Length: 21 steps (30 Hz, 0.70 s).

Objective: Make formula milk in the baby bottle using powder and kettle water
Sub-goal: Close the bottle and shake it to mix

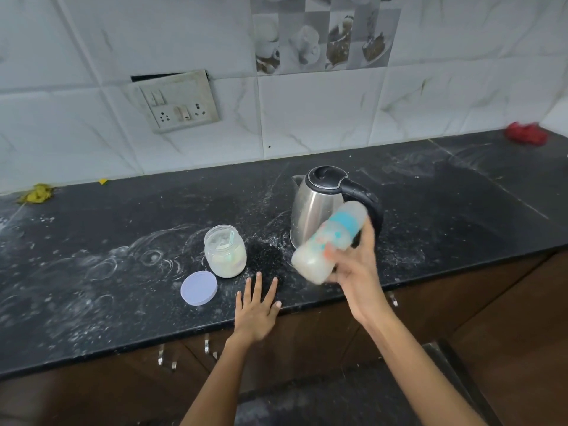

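My right hand (356,265) grips the baby bottle (325,244), which is tilted and blurred, with milky liquid in it, a teal collar and a clear cap on top. It hangs above the black counter (123,302), in front of the steel kettle (319,207) with its black lid and handle. My left hand (256,305) lies flat on the counter's front edge, fingers spread, holding nothing. The open powder jar (225,252) stands left of the bottle with a scoop inside. Its pale purple lid (199,287) lies flat in front of it.
White powder is scattered over the counter. A wall socket plate (175,101) hangs on the tiled wall behind. A red cloth (526,133) sits at the far right, yellow scraps (37,193) at the far left. Brown cabinets run below the counter edge.
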Tool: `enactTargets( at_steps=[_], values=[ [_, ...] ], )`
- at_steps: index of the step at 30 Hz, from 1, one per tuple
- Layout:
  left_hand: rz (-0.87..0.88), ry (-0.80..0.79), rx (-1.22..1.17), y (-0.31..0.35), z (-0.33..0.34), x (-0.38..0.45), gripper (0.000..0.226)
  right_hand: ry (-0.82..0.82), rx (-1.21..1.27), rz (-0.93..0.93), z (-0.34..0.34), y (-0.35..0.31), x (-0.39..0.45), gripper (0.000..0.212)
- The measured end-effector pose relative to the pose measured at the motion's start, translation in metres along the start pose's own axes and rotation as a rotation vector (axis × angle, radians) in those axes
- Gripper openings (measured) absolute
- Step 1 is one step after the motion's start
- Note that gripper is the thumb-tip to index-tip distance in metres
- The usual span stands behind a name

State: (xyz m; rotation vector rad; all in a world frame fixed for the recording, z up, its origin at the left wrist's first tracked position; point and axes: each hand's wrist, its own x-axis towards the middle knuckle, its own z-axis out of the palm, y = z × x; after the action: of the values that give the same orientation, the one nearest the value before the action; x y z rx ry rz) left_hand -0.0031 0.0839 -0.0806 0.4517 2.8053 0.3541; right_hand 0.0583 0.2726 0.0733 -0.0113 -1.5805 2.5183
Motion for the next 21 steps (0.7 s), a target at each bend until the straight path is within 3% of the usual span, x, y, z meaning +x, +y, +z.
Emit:
enactTargets(
  at_steps=[2, 6, 9, 11, 15, 19, 21],
  values=[
    [0.0, -0.001, 0.0, 0.001, 0.0, -0.001, 0.057, 0.047, 0.035, 0.014, 0.001, 0.0, 0.002, 0.087],
    [-0.004, -0.024, 0.03, 0.0, -0.001, 0.0, 0.058, -0.265, -0.242, 0.134, -0.003, 0.003, -0.006, 0.103],
    [0.002, -0.009, 0.017, 0.001, -0.001, -0.001, 0.057, -0.061, -0.049, 0.011, -0.001, -0.002, 0.007, 0.095],
    [0.003, -0.006, 0.01, 0.002, -0.001, -0.001, 0.057, 0.009, 0.005, 0.025, 0.001, -0.002, 0.01, 0.092],
    [0.0, -0.021, 0.052, 0.0, -0.001, -0.002, 0.061, -0.344, -0.311, 0.191, -0.004, 0.006, -0.001, 0.107],
    [-0.039, 0.062, -0.01, 0.007, -0.001, -0.004, 0.056, -0.049, -0.057, 0.083, -0.005, 0.0, 0.007, 0.099],
    [-0.063, 0.098, 0.002, 0.012, 0.0, -0.006, 0.055, -0.056, -0.1, 0.111, -0.007, 0.0, 0.008, 0.098]
  ],
)
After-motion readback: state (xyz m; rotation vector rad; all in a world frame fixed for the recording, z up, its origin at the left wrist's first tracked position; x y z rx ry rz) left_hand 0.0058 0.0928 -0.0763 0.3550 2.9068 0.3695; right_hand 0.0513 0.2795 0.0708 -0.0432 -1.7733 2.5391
